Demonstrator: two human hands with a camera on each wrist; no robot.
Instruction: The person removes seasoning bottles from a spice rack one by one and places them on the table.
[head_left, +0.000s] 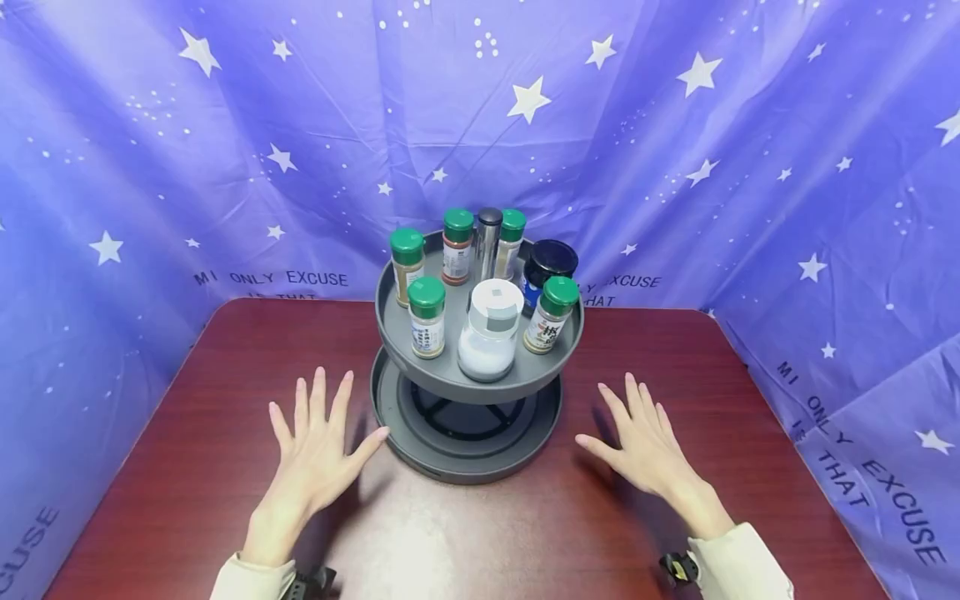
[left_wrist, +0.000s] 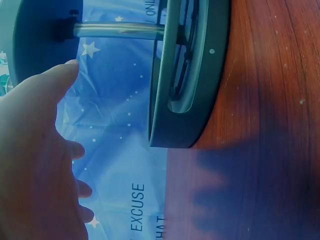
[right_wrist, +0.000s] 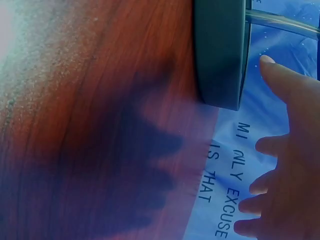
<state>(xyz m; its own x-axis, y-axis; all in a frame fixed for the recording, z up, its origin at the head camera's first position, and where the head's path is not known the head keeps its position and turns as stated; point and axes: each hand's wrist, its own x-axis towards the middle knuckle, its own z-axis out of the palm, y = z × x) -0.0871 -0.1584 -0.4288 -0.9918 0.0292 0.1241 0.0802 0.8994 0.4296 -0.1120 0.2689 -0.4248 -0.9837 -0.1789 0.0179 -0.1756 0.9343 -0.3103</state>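
Observation:
A dark grey two-tier turntable rack (head_left: 465,467) stands in the middle of the table. On its upper tier are several green-capped spice jars (head_left: 427,321), a white-lidded jar of white grains (head_left: 487,342), a black-lidded jar (head_left: 551,262) and a slim metal cylinder (head_left: 489,242). The lower tier holds nothing. My left hand (head_left: 311,462) is spread left of the rack, its thumb near the lower rim; in the left wrist view this hand (left_wrist: 35,145) shows beside the metal post (left_wrist: 120,31). My right hand (head_left: 648,454), fingers spread, hovers to the rack's right, apart from it.
A reddish-brown wooden table (head_left: 750,400) lies under everything. Purple-blue star-printed cloth (head_left: 337,167) hangs behind the table and along both sides. Dark straps with small devices (head_left: 678,568) circle both wrists.

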